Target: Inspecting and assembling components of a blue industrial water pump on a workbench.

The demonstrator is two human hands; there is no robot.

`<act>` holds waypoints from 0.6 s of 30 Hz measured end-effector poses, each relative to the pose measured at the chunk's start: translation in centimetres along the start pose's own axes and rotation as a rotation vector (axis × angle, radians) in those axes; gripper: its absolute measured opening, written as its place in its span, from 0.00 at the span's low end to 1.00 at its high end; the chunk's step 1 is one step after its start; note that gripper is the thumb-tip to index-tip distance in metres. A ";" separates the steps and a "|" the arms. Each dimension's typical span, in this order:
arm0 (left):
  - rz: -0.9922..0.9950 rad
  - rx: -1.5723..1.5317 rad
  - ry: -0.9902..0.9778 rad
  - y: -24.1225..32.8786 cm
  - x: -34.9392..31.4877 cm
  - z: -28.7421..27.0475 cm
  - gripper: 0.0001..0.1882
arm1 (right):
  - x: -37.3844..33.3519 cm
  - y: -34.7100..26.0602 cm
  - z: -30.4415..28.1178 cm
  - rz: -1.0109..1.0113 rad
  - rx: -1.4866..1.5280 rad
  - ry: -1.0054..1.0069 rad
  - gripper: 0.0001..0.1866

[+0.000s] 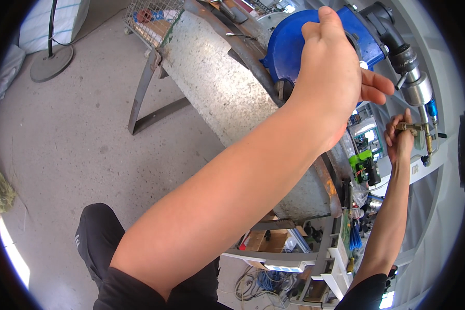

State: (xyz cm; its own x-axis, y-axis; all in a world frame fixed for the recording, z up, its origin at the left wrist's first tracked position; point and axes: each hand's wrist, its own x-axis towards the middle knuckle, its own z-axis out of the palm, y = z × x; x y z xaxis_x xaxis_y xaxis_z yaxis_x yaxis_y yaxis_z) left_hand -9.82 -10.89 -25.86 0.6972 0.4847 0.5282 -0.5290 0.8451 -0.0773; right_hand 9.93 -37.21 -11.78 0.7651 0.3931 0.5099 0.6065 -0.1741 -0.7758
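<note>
My left hand is raised across the front of a round blue housing. Some of its fingers point up and others stretch out to the right, spread apart, while the palm side is partly hidden. Farther right, my right hand is closed around a brass valve fitting. That fitting joins a thin pipe assembly below a silver metal cylinder. Black pipe fittings link the cylinder to the blue housing, and a small blue part sits beside it.
A worn metal bench on angled steel legs runs beneath my left arm. Nearby are a green and black tool, a cardboard box and coiled cables. A wire cage and a round stand base stand at the far left.
</note>
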 end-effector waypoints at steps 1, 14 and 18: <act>-0.009 0.062 0.000 0.1 0.0 0.1 0.30 | 0.0 0.0 0.0 0.001 0.020 -0.011 0.28; 0.000 -0.206 -0.054 -1.3 -0.7 0.0 0.31 | -0.2 0.0 0.2 0.020 0.045 0.021 0.28; -0.126 0.478 -0.001 -0.8 -0.2 -0.2 0.42 | -0.1 0.1 0.2 0.011 0.038 0.022 0.28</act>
State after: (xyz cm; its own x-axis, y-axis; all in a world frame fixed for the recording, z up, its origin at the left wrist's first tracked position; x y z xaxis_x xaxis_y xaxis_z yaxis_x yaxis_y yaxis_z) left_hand -9.45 -11.58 -26.06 0.7698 0.3850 0.5090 -0.6035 0.6988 0.3841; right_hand 9.89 -37.10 -12.02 0.7767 0.3717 0.5086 0.5893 -0.1435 -0.7951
